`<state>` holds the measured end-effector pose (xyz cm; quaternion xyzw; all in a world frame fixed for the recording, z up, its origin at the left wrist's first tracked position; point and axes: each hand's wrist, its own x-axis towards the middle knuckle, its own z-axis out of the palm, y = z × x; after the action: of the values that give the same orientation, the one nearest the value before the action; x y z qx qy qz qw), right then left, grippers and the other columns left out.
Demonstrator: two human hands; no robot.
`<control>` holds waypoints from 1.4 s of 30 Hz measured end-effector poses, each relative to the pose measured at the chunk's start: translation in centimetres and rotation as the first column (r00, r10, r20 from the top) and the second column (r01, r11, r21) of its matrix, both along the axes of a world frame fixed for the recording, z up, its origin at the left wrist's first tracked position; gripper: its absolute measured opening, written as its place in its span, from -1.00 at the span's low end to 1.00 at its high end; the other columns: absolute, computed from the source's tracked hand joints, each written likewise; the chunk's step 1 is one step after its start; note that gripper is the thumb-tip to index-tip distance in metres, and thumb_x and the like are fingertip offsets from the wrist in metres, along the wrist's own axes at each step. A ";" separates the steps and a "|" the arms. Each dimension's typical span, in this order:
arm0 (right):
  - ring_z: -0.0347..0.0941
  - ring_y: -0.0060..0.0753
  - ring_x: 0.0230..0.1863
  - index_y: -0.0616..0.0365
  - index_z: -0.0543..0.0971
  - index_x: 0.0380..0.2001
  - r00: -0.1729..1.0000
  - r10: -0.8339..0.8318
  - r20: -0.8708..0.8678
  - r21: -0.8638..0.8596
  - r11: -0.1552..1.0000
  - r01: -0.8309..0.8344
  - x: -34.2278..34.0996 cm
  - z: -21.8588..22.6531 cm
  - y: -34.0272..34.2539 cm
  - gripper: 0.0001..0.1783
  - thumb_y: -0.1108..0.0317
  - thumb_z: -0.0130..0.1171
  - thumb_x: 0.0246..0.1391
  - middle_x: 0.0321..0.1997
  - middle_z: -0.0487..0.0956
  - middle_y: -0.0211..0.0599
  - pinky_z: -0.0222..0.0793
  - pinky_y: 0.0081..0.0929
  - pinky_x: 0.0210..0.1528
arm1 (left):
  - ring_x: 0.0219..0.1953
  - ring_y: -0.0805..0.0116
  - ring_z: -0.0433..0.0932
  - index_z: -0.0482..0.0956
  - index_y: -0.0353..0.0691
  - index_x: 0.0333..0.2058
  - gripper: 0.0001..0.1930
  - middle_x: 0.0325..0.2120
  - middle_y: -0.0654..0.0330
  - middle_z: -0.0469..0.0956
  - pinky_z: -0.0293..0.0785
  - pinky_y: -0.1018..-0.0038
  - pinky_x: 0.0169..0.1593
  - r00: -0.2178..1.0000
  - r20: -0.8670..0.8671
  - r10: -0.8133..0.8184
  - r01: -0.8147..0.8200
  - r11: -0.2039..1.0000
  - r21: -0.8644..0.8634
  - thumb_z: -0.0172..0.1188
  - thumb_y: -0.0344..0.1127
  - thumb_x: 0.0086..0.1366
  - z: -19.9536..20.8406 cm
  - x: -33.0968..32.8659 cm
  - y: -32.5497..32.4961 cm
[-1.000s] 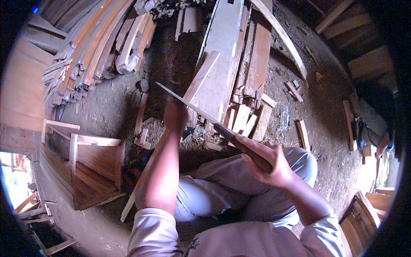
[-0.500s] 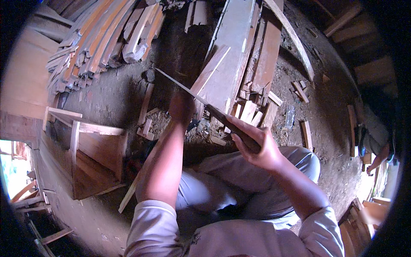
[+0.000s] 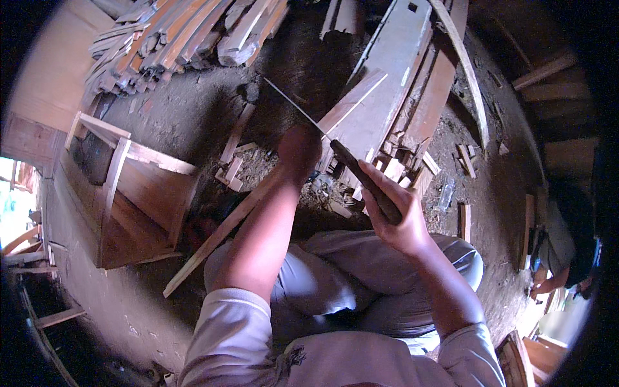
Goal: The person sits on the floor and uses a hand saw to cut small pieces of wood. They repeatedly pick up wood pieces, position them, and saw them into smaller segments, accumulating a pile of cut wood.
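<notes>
My right hand (image 3: 401, 219) is closed around the straight dark wooden handle of a saw (image 3: 361, 175). The thin blade points away to the far left and shows almost edge-on, so no teeth can be made out. It crosses a long wooden strip (image 3: 353, 103) just beyond my left hand (image 3: 300, 153). That hand is closed on the strip, its fingers mostly hidden in shadow. The far end of the strip lies over a wide grey board (image 3: 387, 80), while its near end slants down to the left, past my left forearm.
Stacked timber (image 3: 187, 32) lies at the far left. An open wooden frame box (image 3: 145, 206) stands left of me. Offcuts (image 3: 393, 169) and shavings litter the dirt floor around the boards. A clear bottle (image 3: 446, 193) lies right of them. Another person (image 3: 564, 258) works at the far right.
The saw has slid a little forward, bringing its handle closer to the strip. My left hand keeps its hold. The whole view has shifted, and the other person's arm has moved.
</notes>
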<state>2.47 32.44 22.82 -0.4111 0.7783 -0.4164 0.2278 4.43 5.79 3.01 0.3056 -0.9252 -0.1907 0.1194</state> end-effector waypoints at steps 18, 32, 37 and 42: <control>0.61 -0.45 0.00 0.30 0.50 0.26 0.997 -0.079 -0.019 -0.042 0.996 0.078 0.6 -1.0 -1.6 -0.52 0.53 0.16 0.27 0.11 0.66 -0.01 0.50 -0.47 0.07 | -0.22 -0.13 0.73 0.75 -0.26 -0.30 -0.72 -0.30 -0.12 0.71 0.65 -0.04 -0.11 0.983 -0.002 0.183 -0.176 0.951 0.254 0.08 -0.25 0.30 4.0 0.0 1.7; 0.67 -0.36 -0.02 0.28 0.53 0.23 0.956 -0.080 -0.282 0.011 0.996 0.087 2.6 3.5 6.2 -0.52 0.45 0.14 0.25 0.02 0.70 0.01 0.52 -0.45 0.02 | -0.26 -0.11 0.74 0.75 -0.24 -0.37 -0.71 -0.34 -0.10 0.72 0.67 -0.02 -0.17 0.987 -0.060 0.151 -0.148 0.988 0.050 0.07 -0.25 0.32 1.6 0.0 1.3; 0.62 -0.46 0.02 0.29 0.52 0.24 0.988 -0.076 -0.135 -0.078 0.995 0.066 1.3 0.1 -0.9 -0.53 0.55 0.15 0.27 0.07 0.68 -0.03 0.49 -0.50 0.07 | -0.26 -0.12 0.74 0.74 -0.22 -0.34 -0.73 -0.34 -0.10 0.72 0.68 -0.01 -0.18 0.982 0.010 0.189 -0.189 0.972 0.142 0.07 -0.25 0.32 3.3 0.0 1.7; 0.62 -0.53 -0.06 0.28 0.53 0.24 0.989 -0.095 -0.109 -0.077 0.993 0.087 1.3 -0.6 -1.0 -0.53 0.57 0.16 0.25 0.08 0.68 -0.04 0.53 -0.55 -0.04 | -0.24 -0.13 0.74 0.73 -0.22 -0.33 -0.74 -0.32 -0.09 0.72 0.67 -0.03 -0.16 0.982 -0.013 0.189 -0.183 0.964 0.192 0.08 -0.26 0.32 3.6 0.0 1.8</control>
<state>3.75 31.46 22.19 -0.4058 0.7924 -0.4304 0.1490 4.42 7.55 6.60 0.3978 -0.8680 -0.2710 0.1216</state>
